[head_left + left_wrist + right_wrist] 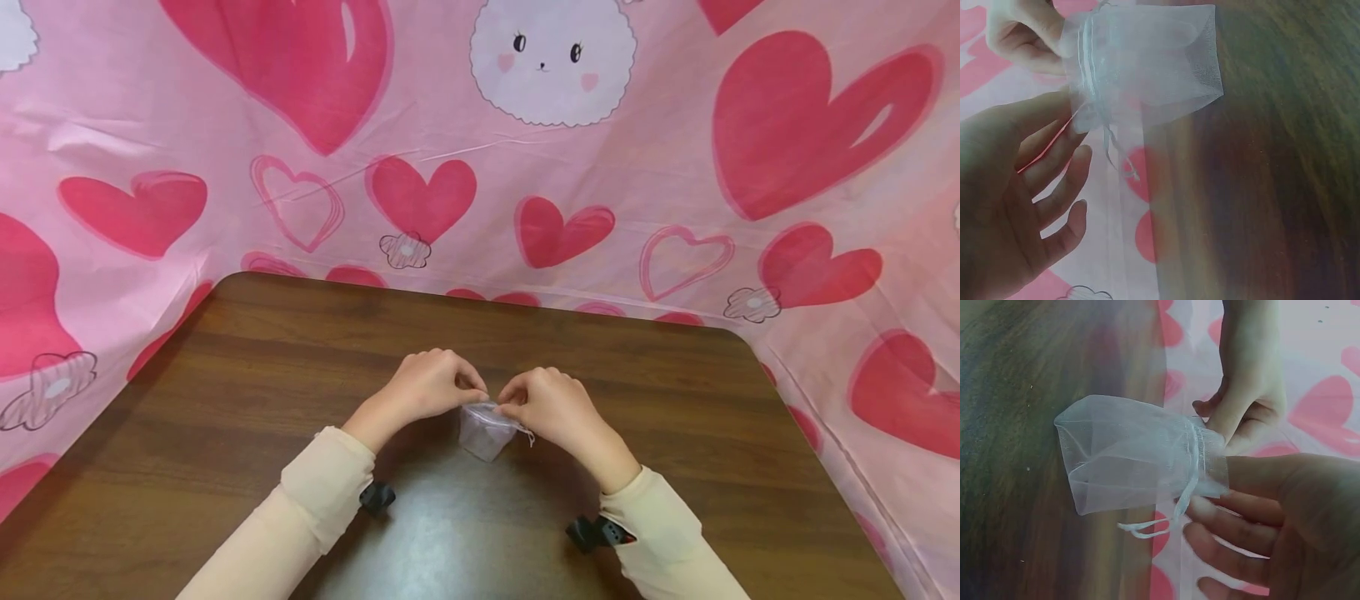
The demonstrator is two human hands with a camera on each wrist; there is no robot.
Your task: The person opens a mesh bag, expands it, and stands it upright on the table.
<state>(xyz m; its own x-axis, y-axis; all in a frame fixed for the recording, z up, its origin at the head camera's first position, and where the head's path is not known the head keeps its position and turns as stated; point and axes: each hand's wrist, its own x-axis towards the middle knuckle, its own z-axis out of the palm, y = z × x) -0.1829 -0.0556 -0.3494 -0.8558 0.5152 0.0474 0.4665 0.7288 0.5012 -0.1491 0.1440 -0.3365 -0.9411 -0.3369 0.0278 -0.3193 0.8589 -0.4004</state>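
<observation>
A small sheer white organza drawstring pouch [486,437] hangs mouth-up between the two hands, above the table. My left hand [429,385] pinches the left side of its mouth with thumb and forefinger. At the other side of the mouth, my right hand [558,408] grips the rim between thumb and fingers. In the right wrist view the pouch [1129,456] looks puffed out, with nothing visible inside. Its thin white drawstring [1141,530] dangles in a loop near the right fingers. The left wrist view shows the other fingers of the left hand [1016,194] spread beside the pouch.
A dark brown wooden table [300,333] with rounded corners lies beneath the hands. Pink cloth with red hearts [562,233] surrounds its back and sides. Black wrist cameras [377,497] sit at both cream sleeves [322,483].
</observation>
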